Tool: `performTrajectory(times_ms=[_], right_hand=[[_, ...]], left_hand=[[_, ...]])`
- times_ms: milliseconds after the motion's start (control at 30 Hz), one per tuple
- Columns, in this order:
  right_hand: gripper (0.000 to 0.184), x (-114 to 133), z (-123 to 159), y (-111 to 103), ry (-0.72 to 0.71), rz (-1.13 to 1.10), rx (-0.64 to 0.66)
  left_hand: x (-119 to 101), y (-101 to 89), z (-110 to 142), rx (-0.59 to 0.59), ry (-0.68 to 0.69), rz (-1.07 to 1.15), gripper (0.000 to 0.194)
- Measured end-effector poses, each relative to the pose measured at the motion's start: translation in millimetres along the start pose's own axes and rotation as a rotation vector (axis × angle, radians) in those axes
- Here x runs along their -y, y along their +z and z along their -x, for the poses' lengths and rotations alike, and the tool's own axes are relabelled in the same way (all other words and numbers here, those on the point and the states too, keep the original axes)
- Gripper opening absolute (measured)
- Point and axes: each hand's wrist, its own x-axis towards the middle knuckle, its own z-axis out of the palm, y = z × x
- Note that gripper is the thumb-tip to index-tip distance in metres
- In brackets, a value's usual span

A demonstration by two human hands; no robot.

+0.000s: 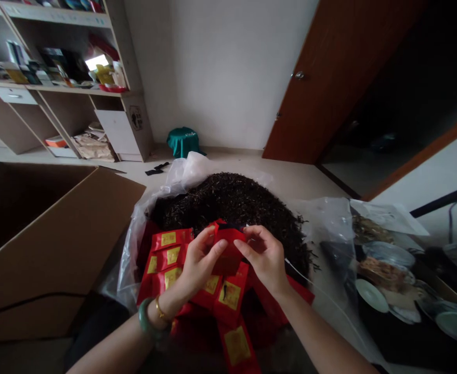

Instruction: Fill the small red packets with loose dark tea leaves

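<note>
Between my two hands is a small red packet [228, 254], its dark mouth facing the heap. My left hand [205, 254] pinches its left edge with thumb and fingers. On the opposite edge, the thumb and fingers of my right hand [263, 254] are closed. Just beyond lies a large heap of dark dried tea leaves [239, 200] on clear plastic sheeting [134, 244]. Several red packets with gold labels [236, 345] are spread below and to the left of my hands. Whether the held packet contains anything cannot be seen.
A big open cardboard box [56, 239] stands at the left. Dishes [372, 295] and a clear lidded container [390, 254] are on the right. Shelving [127, 119], a teal-covered bin [184, 142] and a brown door [317, 78] stand behind. A white cord [322, 285] runs along the right side.
</note>
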Motion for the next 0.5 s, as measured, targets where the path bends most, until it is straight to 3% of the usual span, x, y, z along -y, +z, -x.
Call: performTrajectory(times_ms=[233,500], right_hand=[[0.018,4.6,-1.9,-5.2,-0.108,0.035,0.04],[0.011,6.1,1.4,-3.5,-0.059,0.088,0.065]], left_hand=[[-6.3,-1.3,1.3,0.021,-0.127,0.14,0.048],[-8.9,2.2,5.5,-0.019,-0.043,0.027,0.049]])
